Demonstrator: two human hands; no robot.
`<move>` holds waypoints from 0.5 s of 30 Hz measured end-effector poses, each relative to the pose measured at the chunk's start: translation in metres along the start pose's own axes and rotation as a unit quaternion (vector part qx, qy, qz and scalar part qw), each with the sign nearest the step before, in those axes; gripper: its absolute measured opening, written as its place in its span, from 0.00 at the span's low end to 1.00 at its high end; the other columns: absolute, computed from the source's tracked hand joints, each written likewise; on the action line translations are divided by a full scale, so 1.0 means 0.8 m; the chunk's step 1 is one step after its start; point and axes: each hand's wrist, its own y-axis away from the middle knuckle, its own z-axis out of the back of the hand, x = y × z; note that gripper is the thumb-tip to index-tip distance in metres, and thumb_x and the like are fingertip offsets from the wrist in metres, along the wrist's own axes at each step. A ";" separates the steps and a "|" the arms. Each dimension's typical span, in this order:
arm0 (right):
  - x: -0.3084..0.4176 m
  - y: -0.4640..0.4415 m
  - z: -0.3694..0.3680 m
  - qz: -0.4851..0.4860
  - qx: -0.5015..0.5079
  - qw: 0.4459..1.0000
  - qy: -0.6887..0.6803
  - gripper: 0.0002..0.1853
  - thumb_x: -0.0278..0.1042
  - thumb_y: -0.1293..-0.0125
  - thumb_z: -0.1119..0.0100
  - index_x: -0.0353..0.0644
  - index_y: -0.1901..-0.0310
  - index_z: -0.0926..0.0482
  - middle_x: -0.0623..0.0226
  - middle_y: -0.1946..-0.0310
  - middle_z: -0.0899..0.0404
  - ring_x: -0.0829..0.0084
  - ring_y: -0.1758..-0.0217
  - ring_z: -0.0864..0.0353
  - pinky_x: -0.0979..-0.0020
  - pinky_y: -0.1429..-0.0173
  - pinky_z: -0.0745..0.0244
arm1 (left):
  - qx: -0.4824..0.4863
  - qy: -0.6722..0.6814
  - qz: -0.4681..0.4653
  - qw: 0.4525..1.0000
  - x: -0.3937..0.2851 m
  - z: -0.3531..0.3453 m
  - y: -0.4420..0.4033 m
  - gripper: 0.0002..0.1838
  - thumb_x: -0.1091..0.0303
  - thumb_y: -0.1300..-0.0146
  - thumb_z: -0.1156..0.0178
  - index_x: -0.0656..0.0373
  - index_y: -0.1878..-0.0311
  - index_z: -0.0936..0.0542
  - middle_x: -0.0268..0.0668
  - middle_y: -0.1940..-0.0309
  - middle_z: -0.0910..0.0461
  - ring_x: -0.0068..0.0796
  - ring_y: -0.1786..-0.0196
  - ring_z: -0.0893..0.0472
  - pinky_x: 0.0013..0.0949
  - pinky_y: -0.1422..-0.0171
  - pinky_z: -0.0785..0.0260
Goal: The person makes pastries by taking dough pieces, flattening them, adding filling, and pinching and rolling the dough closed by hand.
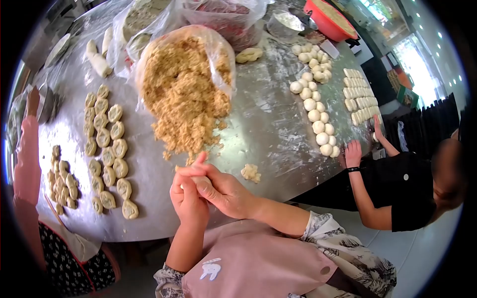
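My left hand (pixel 191 201) and my right hand (pixel 226 191) are pressed together at the table's front edge, fingers closed and overlapping. Between them shows a little of a pale piece of dough (pixel 183 186), mostly hidden by the fingers. Just beyond my fingertips, crumbly yellow-brown filling (pixel 184 99) spills out of a clear plastic bag (pixel 226 44). A small loose clump of filling (pixel 250 173) lies to the right of my right hand. On my left, flattened dough pieces (pixel 119 168) with darker swirled centres lie in uneven columns.
Dough balls (pixel 318 127) and rows of pale dough pieces (pixel 357 92) lie at right, by a co-worker in black (pixel 412 174). Another person's pink sleeve (pixel 27 159) is at far left, near smaller dough pieces (pixel 62 184). Bags, a metal bowl (pixel 285 25) and a red basin (pixel 330 20) stand behind.
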 end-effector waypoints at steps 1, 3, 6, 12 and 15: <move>0.000 -0.001 0.010 0.003 0.003 1.000 0.012 0.18 0.46 0.25 0.49 0.41 0.45 0.29 0.57 0.55 0.20 0.63 0.54 0.17 0.65 0.51 0.25 | -0.031 0.007 0.011 0.999 -0.004 -0.013 -0.003 0.35 0.36 0.30 0.55 0.62 0.39 0.31 0.42 0.38 0.28 0.35 0.35 0.30 0.42 0.28 0.41; 0.004 -0.008 0.050 -0.028 -0.049 0.998 0.034 0.17 0.44 0.26 0.47 0.40 0.47 0.29 0.61 0.58 0.19 0.70 0.56 0.19 0.67 0.52 0.24 | -0.076 0.089 0.037 0.992 -0.005 -0.021 -0.009 0.38 0.34 0.31 0.55 0.57 0.33 0.36 0.41 0.32 0.36 0.33 0.32 0.35 0.40 0.29 0.43; 0.001 -0.032 0.144 -0.040 -0.195 0.967 0.159 0.17 0.43 0.28 0.44 0.40 0.48 0.29 0.60 0.59 0.19 0.70 0.58 0.18 0.68 0.53 0.22 | -0.070 0.069 0.065 0.993 -0.016 -0.002 -0.007 0.33 0.39 0.28 0.55 0.57 0.33 0.35 0.41 0.34 0.34 0.34 0.34 0.32 0.38 0.34 0.38; -0.023 -0.076 0.348 -0.051 -0.384 0.778 0.494 0.20 0.38 0.38 0.33 0.40 0.47 0.25 0.53 0.59 0.19 0.58 0.58 0.17 0.61 0.51 0.23 | -0.067 0.027 0.139 0.988 -0.021 0.018 0.012 0.21 0.52 0.24 0.55 0.57 0.38 0.32 0.39 0.40 0.28 0.33 0.41 0.26 0.37 0.39 0.35; -0.037 -0.097 0.413 -0.107 -0.382 0.762 0.511 0.23 0.41 0.43 0.31 0.42 0.48 0.22 0.51 0.53 0.20 0.54 0.56 0.18 0.60 0.49 0.24 | -0.077 0.009 0.167 0.983 -0.021 0.011 0.019 0.17 0.56 0.24 0.53 0.57 0.42 0.29 0.38 0.44 0.25 0.32 0.43 0.25 0.36 0.41 0.34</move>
